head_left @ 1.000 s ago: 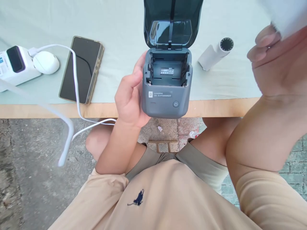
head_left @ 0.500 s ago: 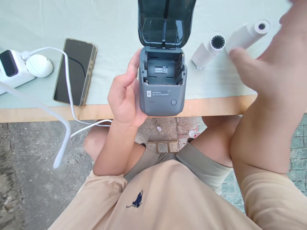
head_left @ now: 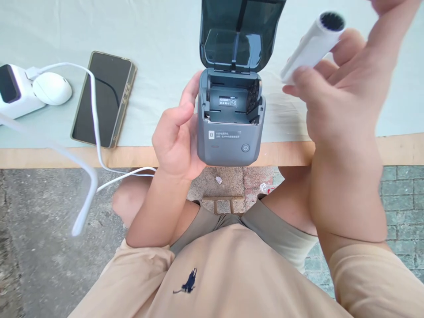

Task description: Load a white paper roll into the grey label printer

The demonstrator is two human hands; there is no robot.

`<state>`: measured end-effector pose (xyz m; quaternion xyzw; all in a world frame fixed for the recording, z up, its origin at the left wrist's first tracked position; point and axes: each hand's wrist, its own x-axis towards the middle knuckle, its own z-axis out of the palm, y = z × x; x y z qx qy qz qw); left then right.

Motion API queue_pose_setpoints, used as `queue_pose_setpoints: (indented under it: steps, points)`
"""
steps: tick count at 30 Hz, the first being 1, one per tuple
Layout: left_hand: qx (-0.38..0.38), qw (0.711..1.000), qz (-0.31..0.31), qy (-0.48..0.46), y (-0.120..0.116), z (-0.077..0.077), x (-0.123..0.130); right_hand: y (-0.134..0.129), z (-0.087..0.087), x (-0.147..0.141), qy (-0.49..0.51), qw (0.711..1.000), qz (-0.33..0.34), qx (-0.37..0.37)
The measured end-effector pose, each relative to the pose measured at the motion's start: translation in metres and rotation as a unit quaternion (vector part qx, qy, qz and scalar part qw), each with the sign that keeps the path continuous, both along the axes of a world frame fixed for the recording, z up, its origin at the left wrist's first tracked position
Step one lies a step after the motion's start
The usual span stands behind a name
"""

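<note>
Lifts white roll point(head_left: 311, 48) off pale cloth point(head_left: 159, 35) within half a second, clamped in the right hand point(head_left: 347, 92), while gripping the open-lidded gray device point(head_left: 228, 143) with the left hand point(head_left: 175, 141) at the table's wooden edge point(head_left: 139, 157), risking a drop through any slackened one-handed hold.

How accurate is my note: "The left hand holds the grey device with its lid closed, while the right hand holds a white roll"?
Not quite: the lid is open, not closed, as the head view shows. The rest is right: the left hand holds the grey device, and the right hand holds a white roll.
</note>
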<state>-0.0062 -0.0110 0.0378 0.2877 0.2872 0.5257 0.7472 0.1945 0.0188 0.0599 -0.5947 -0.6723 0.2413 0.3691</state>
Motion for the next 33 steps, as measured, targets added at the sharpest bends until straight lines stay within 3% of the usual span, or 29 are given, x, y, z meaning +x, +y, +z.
queue_pose_setpoints:
  steps: [3,5,9,11,14,17,19,26,30,33]
  points:
    - [0.001,1.000,-0.016,-0.011,0.000,-0.001,-0.001,0.000,0.010,-0.006,0.223,0.964,-0.048,-0.134]
    - [0.003,1.000,-0.020,-0.013,0.001,-0.002,-0.001,-0.002,0.015,-0.013,0.255,0.953,-0.038,-0.155]
    - [0.009,1.000,-0.008,-0.001,-0.001,-0.006,0.001,-0.018,0.019,-0.033,0.130,0.986,-0.035,0.102]
    - [0.002,1.000,-0.004,0.004,-0.002,-0.007,0.003,-0.026,0.018,-0.040,0.091,0.985,0.012,0.145]
    - [-0.005,1.000,-0.002,0.019,-0.003,-0.006,0.003,-0.027,0.016,-0.042,0.022,0.981,0.117,0.152]
    - [0.001,0.999,-0.001,0.033,-0.003,-0.004,0.003,-0.020,0.013,-0.038,-0.140,0.974,0.128,0.127]
    - [0.006,0.999,-0.004,0.038,-0.003,-0.003,0.004,-0.015,0.010,-0.034,-0.186,0.965,0.142,0.121]
    - [0.030,0.999,0.015,-0.012,-0.004,-0.006,0.006,-0.023,0.003,-0.039,-0.150,0.951,0.161,0.218]
    - [0.039,0.999,0.012,0.004,-0.004,-0.006,0.005,-0.033,0.006,-0.044,-0.142,0.936,0.242,0.214]
    - [0.038,0.998,0.007,0.041,-0.003,-0.007,0.003,-0.029,0.015,-0.035,-0.105,0.943,0.241,0.203]
